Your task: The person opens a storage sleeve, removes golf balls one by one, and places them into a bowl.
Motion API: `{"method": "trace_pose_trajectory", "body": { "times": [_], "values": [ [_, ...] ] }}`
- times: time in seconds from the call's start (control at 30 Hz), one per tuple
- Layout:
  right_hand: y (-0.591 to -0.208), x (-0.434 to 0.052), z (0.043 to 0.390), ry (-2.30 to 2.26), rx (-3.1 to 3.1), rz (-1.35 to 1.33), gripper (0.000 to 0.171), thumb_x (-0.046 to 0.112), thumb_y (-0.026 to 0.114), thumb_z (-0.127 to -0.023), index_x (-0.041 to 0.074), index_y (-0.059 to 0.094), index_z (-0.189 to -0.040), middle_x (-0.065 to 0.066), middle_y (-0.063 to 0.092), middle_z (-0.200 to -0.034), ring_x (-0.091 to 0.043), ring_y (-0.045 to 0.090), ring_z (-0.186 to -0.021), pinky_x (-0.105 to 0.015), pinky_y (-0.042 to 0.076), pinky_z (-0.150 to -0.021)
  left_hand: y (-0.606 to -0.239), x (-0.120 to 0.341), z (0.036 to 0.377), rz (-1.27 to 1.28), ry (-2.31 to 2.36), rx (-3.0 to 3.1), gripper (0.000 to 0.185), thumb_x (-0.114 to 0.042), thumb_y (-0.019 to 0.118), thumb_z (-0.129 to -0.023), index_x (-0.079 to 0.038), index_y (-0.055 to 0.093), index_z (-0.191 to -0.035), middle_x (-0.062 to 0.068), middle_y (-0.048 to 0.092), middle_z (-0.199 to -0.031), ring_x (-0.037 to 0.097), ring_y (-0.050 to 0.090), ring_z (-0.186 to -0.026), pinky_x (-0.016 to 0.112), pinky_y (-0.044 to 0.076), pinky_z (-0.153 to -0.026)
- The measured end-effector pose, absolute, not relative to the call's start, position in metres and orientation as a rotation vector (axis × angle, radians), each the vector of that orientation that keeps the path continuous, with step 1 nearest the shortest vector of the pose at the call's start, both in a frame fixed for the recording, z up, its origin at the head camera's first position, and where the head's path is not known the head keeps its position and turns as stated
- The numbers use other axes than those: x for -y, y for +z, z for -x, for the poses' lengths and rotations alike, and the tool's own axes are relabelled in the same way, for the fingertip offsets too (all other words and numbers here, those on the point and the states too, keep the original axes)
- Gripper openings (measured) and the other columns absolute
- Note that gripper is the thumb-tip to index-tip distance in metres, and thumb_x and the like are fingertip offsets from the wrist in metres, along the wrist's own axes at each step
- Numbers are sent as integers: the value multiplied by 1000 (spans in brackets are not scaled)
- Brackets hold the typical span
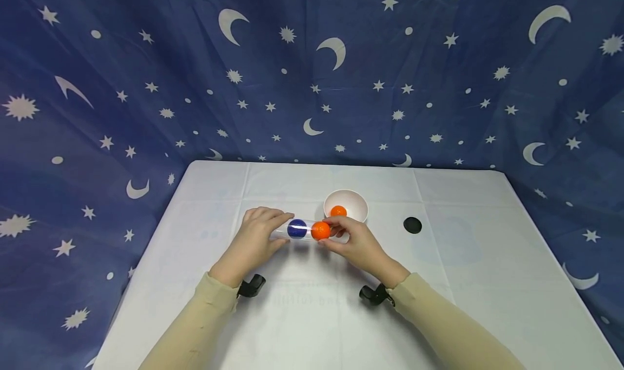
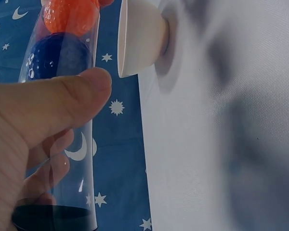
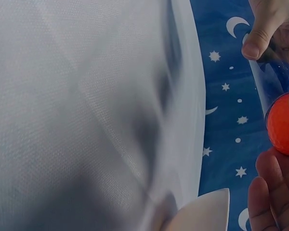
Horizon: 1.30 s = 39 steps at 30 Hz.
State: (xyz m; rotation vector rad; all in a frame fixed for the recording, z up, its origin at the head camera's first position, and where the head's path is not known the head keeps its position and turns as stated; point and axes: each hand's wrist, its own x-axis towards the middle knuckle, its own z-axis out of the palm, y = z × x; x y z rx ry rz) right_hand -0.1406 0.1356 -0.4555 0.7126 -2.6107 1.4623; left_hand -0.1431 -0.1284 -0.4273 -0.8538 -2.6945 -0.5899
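Note:
My left hand (image 1: 253, 241) grips a clear tube (image 2: 82, 168) that lies sideways above the table, thumb on one side and fingers on the other. Its closed end has a dark cap (image 2: 53, 217). Inside the tube, toward the right, is a blue golf ball (image 1: 297, 228). At the tube's right mouth my right hand (image 1: 359, 246) pinches an orange golf ball (image 1: 320, 231) between thumb and fingers. The orange ball looks partly within the mouth, close to the blue one. Just behind, a white bowl (image 1: 359, 203) holds another orange ball (image 1: 338, 211).
A flat black disc (image 1: 412, 225) lies on the white-covered table (image 1: 487, 261), right of the bowl. Behind the table hangs a blue curtain (image 1: 273, 88) with moons and stars. Both wrists carry small black cameras (image 1: 252, 286).

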Motion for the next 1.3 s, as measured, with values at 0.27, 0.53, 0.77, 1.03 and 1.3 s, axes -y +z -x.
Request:
{"method": "trace_pose_trajectory", "body": {
  "times": [0.27,0.53,0.77,1.03,1.3],
  "values": [
    [-453,-141,141,1447,2604,-724,44,31,81,-79,11,66,-115,9,65,-97,-22,63,-86,-38,54,-77,-426,129,143,847,-597,2709,53,-22,84,-76,-15,65,-125,4,64,-117,24,53,-110,42,30,-100],
    [-447,-156,143,1425,2603,-689,42,29,81,-79,12,66,-115,8,66,-100,-21,62,-86,-44,54,-78,-423,129,140,836,-591,2722,52,-23,83,-77,-15,65,-126,3,64,-118,23,53,-112,42,29,-101],
    [-443,-173,154,1303,2602,-622,41,20,81,-80,13,65,-117,3,66,-107,-19,61,-85,-38,54,-76,-423,129,139,839,-602,2718,51,-22,82,-78,-14,65,-125,3,64,-119,22,52,-112,42,29,-101],
    [-447,-186,174,1238,2635,-526,44,28,79,-83,10,63,-120,0,65,-103,-18,59,-87,-44,53,-77,-425,129,138,844,-606,2722,52,-23,82,-78,-14,65,-126,2,63,-119,22,52,-112,41,29,-101],
    [-459,-192,189,1095,2723,-389,45,31,77,-84,9,63,-120,-4,64,-105,-22,57,-93,-41,50,-81,-428,131,138,838,-601,2733,52,-24,82,-78,-15,65,-126,1,63,-121,21,52,-114,40,29,-101]
  ]
}}
